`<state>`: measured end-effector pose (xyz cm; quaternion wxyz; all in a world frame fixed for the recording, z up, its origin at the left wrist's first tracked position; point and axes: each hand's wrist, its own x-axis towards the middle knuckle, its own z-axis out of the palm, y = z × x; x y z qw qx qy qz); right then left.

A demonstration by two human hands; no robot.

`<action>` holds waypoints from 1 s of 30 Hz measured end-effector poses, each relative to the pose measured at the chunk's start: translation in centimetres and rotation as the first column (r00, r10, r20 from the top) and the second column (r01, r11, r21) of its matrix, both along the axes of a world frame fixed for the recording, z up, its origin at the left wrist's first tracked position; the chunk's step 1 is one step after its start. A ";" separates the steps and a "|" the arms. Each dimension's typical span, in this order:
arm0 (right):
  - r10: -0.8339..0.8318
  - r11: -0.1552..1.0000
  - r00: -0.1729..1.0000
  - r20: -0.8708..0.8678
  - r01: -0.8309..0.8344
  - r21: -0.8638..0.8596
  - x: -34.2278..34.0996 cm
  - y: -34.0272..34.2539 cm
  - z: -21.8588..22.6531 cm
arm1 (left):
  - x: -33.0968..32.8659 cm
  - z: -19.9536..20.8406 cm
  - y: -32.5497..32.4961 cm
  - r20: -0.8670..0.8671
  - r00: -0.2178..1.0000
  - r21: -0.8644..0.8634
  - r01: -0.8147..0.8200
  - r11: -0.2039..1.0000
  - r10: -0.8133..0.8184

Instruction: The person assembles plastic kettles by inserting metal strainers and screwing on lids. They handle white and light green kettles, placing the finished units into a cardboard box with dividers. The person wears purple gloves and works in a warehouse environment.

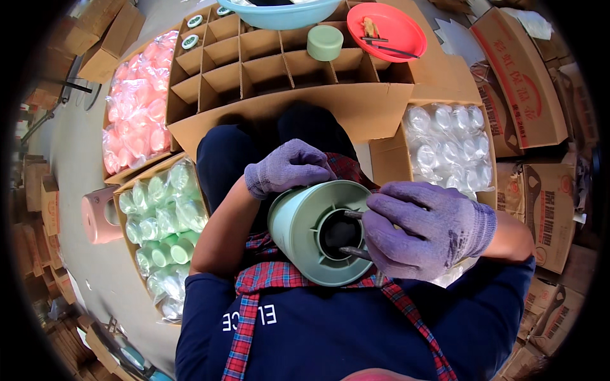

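A pale green plastic flask body (295, 232) lies tilted in my lap, its ribbed round base facing up. At the middle of the base is a round opening with a black inside (337, 235). My left hand (289, 166), in a purple knit glove, has its fingers curled against the far left side of the flask body. My right hand (426, 228), gloved alike, is closed around a two-pronged metal tool (356, 253). Both prong tips reach over the opening's right edge; whether they touch the black part I cannot tell. The tool's handle is mostly hidden by my fingers.
Before my knees stands a divided cardboard box (286, 101), bearing a green lid (325, 43), a red bowl (406, 32) and a blue basin (286, 16). Boxes of bagged pink (136, 101), green (162, 209) and clear parts (448, 149) flank me. A pink jug (98, 216) stands left.
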<state>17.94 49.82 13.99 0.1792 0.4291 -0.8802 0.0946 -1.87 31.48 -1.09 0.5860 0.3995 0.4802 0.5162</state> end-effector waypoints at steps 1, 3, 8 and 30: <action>-0.009 1.000 1.000 -0.003 0.009 -0.011 0.0 -0.1 0.0 | 0.1 0.2 0.1 -0.019 1.000 -0.014 0.006 1.000 -0.006; 0.022 1.000 0.998 0.053 -0.021 -0.004 0.2 -0.4 -0.9 | 0.4 0.3 0.1 -0.042 0.999 -0.024 -0.012 1.000 0.011; -0.129 0.989 0.986 0.106 0.137 -0.064 1.5 -1.4 -2.5 | 2.2 1.2 -1.4 -0.315 0.923 0.050 -0.218 0.975 0.222; -0.948 0.126 0.168 0.269 0.978 -0.166 -9.4 18.1 -19.2 | 3.5 3.9 -13.0 -0.927 -0.040 0.362 -0.352 0.863 0.372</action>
